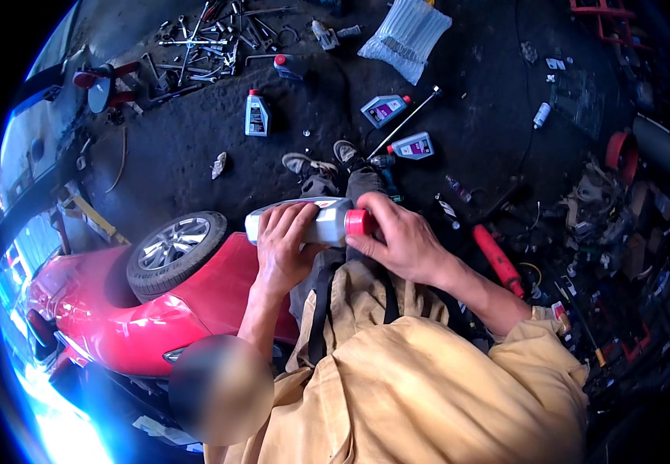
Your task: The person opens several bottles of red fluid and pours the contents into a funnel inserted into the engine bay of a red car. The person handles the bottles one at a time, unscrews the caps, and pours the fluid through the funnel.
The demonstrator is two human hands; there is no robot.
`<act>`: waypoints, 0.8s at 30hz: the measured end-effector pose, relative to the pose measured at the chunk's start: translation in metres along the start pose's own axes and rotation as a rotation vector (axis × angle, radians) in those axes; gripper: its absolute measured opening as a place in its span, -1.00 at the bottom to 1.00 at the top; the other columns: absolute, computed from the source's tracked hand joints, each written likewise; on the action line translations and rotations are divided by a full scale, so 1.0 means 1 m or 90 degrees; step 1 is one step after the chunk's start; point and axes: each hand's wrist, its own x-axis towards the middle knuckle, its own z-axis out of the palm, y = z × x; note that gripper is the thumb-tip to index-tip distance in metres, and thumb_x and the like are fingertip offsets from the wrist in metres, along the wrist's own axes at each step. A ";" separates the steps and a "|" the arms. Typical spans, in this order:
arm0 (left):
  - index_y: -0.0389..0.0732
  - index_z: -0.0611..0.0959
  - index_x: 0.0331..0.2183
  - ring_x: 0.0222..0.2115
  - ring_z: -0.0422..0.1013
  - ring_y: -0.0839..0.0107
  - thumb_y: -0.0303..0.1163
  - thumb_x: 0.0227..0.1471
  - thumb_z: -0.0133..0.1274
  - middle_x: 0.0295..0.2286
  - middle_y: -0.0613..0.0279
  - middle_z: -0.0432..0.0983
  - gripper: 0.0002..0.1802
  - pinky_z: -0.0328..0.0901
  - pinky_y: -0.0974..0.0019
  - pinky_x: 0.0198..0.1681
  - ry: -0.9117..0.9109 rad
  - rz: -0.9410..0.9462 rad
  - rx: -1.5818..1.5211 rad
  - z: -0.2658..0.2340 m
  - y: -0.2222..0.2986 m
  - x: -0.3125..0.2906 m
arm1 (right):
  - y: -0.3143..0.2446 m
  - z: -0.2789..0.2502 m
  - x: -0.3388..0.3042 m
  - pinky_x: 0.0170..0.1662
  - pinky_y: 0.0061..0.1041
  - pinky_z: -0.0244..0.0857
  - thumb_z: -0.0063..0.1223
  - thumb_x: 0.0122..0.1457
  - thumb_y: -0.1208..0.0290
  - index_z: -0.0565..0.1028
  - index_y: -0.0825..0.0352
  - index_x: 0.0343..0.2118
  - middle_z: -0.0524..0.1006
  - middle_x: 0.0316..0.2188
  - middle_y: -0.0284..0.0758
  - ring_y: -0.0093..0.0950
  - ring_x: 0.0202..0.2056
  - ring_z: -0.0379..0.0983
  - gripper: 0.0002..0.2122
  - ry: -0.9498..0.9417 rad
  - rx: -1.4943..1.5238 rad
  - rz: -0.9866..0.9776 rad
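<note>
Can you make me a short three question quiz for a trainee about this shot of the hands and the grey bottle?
1. True or false: the left hand holds the body of the grey bottle.
2. What is the right hand closed around? A) a wrench B) the bottle's red cap C) the wheel
3. Fill in: the car beside the person is ___.

Key
1. True: the left hand wraps the bottle's body, which lies sideways.
2. B: its fingers grip the red cap.
3. Red.

Dark oily floor strewn with wrenches, three grey oil bottles, a white padded bag.
</note>
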 end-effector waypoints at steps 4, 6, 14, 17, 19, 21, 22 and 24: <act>-0.19 0.55 -0.06 -0.11 0.44 0.12 -0.39 -0.47 0.40 -0.17 0.14 0.54 -0.23 0.24 0.07 0.00 0.002 0.060 -0.030 0.004 -0.023 0.007 | -0.001 0.037 -0.002 -0.35 -0.23 0.38 0.07 0.28 0.20 0.31 0.34 -0.15 0.48 -0.43 -0.10 -0.10 -0.41 0.52 -0.69 0.070 0.091 0.062; -0.21 0.54 -0.07 -0.14 0.45 0.14 -0.37 -0.45 0.39 -0.19 0.15 0.54 -0.25 0.23 0.07 -0.01 -0.013 0.087 -0.036 0.006 -0.038 0.011 | 0.002 0.059 0.001 -0.45 -0.31 0.35 0.02 0.31 0.21 0.29 0.31 -0.23 0.45 -0.52 -0.19 -0.24 -0.51 0.49 -0.74 0.133 0.151 0.180; -0.20 0.42 0.07 0.05 0.33 0.14 -0.30 -0.25 0.37 0.01 0.08 0.38 -0.19 0.11 0.02 0.14 -0.142 0.053 0.062 0.031 -0.095 0.048 | 0.084 0.115 0.059 -0.32 -0.44 0.30 -0.02 0.34 0.24 0.36 0.33 -0.35 0.45 -0.49 -0.36 -0.52 -0.44 0.38 -0.76 0.261 0.392 0.530; -0.21 0.44 0.07 0.13 0.23 0.03 -0.27 -0.21 0.38 0.09 -0.02 0.27 -0.21 0.11 -0.02 0.15 -0.073 -0.109 0.057 0.048 -0.131 0.070 | 0.149 0.134 0.116 -0.44 -0.43 0.31 0.07 0.29 0.13 0.31 0.38 -0.30 0.42 -0.56 -0.34 -0.51 -0.56 0.36 -0.64 0.342 0.130 0.414; -0.16 0.59 -0.10 -0.07 0.41 0.11 -0.31 -0.07 0.30 -0.13 0.06 0.49 -0.55 0.23 0.09 0.01 -0.063 -0.179 -0.071 0.056 -0.167 0.073 | 0.194 0.147 0.156 -0.33 -0.27 0.36 0.12 0.24 0.13 0.31 0.39 -0.29 0.48 -0.51 -0.21 -0.29 -0.49 0.45 -0.62 0.395 0.054 0.405; -0.21 0.64 -0.28 -0.27 0.50 0.13 -0.33 0.02 0.23 -0.36 0.07 0.56 -0.78 0.33 0.15 -0.17 -0.181 -0.310 -0.094 0.068 -0.216 0.072 | 0.239 0.160 0.200 -0.22 -0.15 0.35 0.15 0.20 0.12 0.30 0.38 -0.25 0.53 -0.42 -0.04 -0.06 -0.36 0.52 -0.61 0.424 -0.042 0.425; -0.24 0.64 -0.33 -0.33 0.51 0.16 -0.36 0.05 0.20 -0.41 0.05 0.55 -0.83 0.34 0.15 -0.24 -0.139 -0.335 -0.099 0.078 -0.238 0.066 | 0.262 0.166 0.219 -0.20 -0.11 0.35 0.12 0.20 0.10 0.29 0.35 -0.22 0.55 -0.33 0.04 0.04 -0.27 0.52 -0.61 0.418 -0.051 0.512; -0.28 0.63 -0.32 -0.39 0.52 0.22 -0.42 0.07 0.17 -0.43 0.02 0.56 -0.86 0.37 0.17 -0.32 -0.103 -0.442 -0.158 0.098 -0.275 0.042 | 0.308 0.178 0.247 -0.22 -0.02 0.34 0.07 0.23 0.09 0.29 0.33 -0.19 0.56 -0.37 0.06 0.09 -0.28 0.52 -0.62 0.444 -0.076 0.567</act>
